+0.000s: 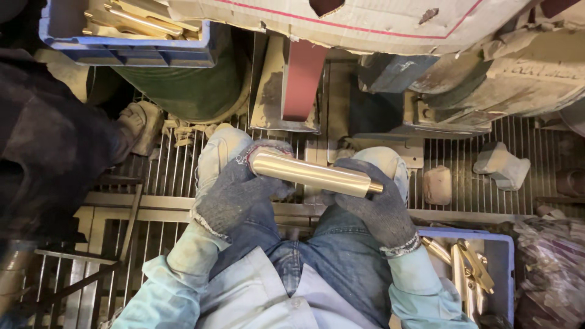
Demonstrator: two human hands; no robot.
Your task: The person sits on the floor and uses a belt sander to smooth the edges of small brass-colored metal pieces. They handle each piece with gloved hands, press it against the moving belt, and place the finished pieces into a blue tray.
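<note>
A: Entry, nearest first. Pale blue sleeves and denim knees at the bottom of the view. Left hand (234,192), in a dark knit glove, is wrapped around the near end of a brass cylinder (314,174); fingers closed on it.

B: And the right hand (375,204)?

A: Also gloved, clamped on the other end, where the cylinder narrows to a short stub. The cylinder lies almost level across both knees, tilted slightly down to the right, polished and yellow.

B: Beside the person?

A: Blue crate (503,268) at lower right, just beside the right forearm, holding brass fittings (466,265) (shapes mixed, hard to sort). Under the feet, a metal grating floor (518,152) with a lump of grey rag (501,166) lying on it.

B: Farther out?

A: A red-brown abrasive belt (303,79) runs upright on a dusty machine straight ahead. A green drum (189,91) stands left of it. Second blue crate (131,42) at top left, with brass rods inside. Torn cardboard (365,21) across the top.
</note>
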